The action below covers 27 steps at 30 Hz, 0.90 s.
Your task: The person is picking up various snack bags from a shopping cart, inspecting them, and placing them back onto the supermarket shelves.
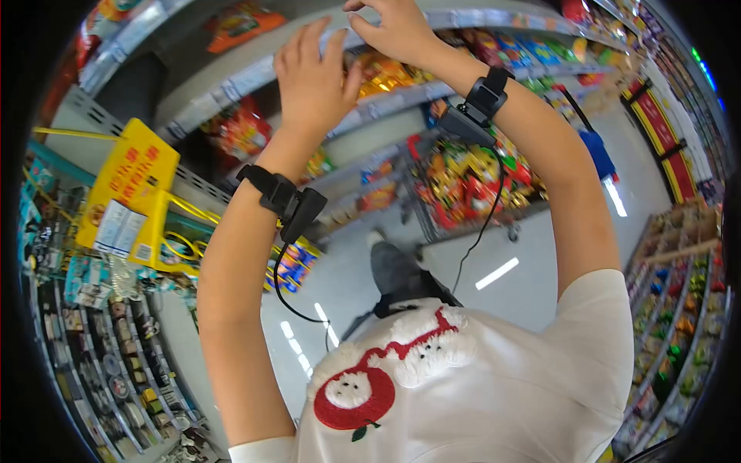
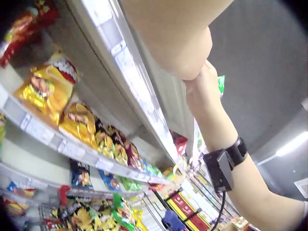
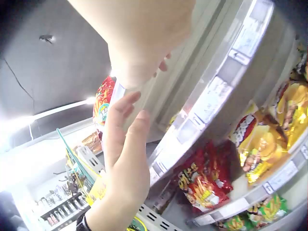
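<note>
My left hand (image 1: 315, 83) is raised over the price-label edge of an upper store shelf (image 1: 255, 73), fingers apart and nothing in them. To its right my right hand (image 1: 397, 31) reaches over the same shelf, thumb and a finger apart, its far fingers cut off by the frame's top. In the right wrist view the left hand (image 3: 127, 149) has its fingers extended, with a red snack bag (image 3: 102, 103) behind it. The right hand (image 2: 202, 89) overlaps the near left hand in the left wrist view, and a bit of green packaging (image 2: 221, 84) shows beyond it.
Yellow chip bags (image 2: 79, 120) and red snack bags (image 3: 204, 180) fill the shelf below. A wire cart (image 1: 448, 228) heaped with snack bags stands below right. At left hangs a yellow sign (image 1: 131, 193); more stocked shelves (image 1: 679, 309) line the right.
</note>
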Available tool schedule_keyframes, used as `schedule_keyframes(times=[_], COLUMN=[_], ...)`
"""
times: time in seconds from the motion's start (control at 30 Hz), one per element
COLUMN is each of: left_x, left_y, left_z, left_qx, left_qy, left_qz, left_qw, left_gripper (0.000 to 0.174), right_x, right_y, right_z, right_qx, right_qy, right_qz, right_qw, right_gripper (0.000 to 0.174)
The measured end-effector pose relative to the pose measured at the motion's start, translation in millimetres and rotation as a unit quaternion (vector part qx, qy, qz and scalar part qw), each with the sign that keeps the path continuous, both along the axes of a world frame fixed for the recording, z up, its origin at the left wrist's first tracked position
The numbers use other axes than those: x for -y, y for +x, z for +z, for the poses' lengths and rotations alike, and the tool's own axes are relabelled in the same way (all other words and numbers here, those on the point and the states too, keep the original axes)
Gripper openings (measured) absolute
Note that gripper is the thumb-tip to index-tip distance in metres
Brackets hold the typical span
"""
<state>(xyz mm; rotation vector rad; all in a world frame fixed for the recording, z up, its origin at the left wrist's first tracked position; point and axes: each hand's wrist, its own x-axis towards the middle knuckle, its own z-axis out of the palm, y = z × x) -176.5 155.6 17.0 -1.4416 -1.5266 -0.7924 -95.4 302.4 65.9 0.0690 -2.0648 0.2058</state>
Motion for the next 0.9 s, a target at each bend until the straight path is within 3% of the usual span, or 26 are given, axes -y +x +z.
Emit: schedule_keyframes(times=[0.07, 0.2, 0.23, 0.3, 0.37, 0.43, 0.6, 0.7, 0.8, 0.83, 0.87, 0.9], left_x=[-1.2, -14.9, -25.9, -54.9, -60.8, -82.3, -138.8, -166.6, -182.5, -180.5, -181.7, -180.6], left_y=[45.1, 100.0, 108.3, 122.9, 152.6, 180.3, 231.6, 240.4, 247.3, 252.9, 250.7, 251.9], left_z=[-15.2, -65.2, -79.8, -133.7, -178.9, -245.6, -325.4, -332.6, -332.6, -344.9, -338.0, -355.2], left_qx=[-0.004, 0.045, 0.071, 0.236, 0.333, 0.333, 0.506, 0.503, 0.557, 0.526, 0.575, 0.617], left_qy=[-0.053, -0.147, -0.16, -0.265, -0.379, -0.433, -0.422, -0.539, -0.553, -0.507, -0.535, -0.524], left_qz=[-0.083, -0.158, -0.172, -0.199, -0.177, -0.156, -0.141, -0.037, -0.025, -0.021, -0.056, -0.052], left_qw=[0.995, 0.975, 0.969, 0.913, 0.845, 0.823, 0.739, 0.675, 0.619, 0.682, 0.617, 0.584], left_gripper=[0.046, 0.039, 0.036, 0.031, 0.036, 0.039, 0.061, 0.072, 0.082, 0.057, 0.064, 0.074], right_x=[5.2, -26.1, -33.4, -50.4, -60.6, -89.2, -146.3, -156.9, -173.5, -177.9, -182.8, -187.5], right_y=[50.2, 140.2, 162.8, 205.4, 244.1, 280.5, 368.7, 388.6, 391.7, 390.6, 384.8, 380.8], right_z=[-16.4, -71.4, -84.5, -114.3, -159.1, -215.2, -363.9, -369.1, -379.8, -391.5, -410.6, -423.7], right_qx=[0.016, 0.078, 0.101, 0.145, 0.208, 0.264, 0.388, 0.469, 0.485, 0.485, 0.495, 0.506], right_qy=[0.009, 0.058, -0.018, -0.166, -0.274, -0.326, -0.344, -0.374, -0.386, -0.397, -0.429, -0.458], right_qz=[-0.016, -0.074, -0.092, -0.119, -0.154, -0.159, -0.279, -0.294, -0.244, -0.212, -0.21, -0.209], right_qw=[1.0, 0.993, 0.99, 0.968, 0.926, 0.894, 0.808, 0.744, 0.746, 0.75, 0.726, 0.701], right_gripper=[0.014, 0.018, 0.017, 0.016, 0.016, 0.019, 0.031, 0.04, 0.051, 0.054, 0.059, 0.063])
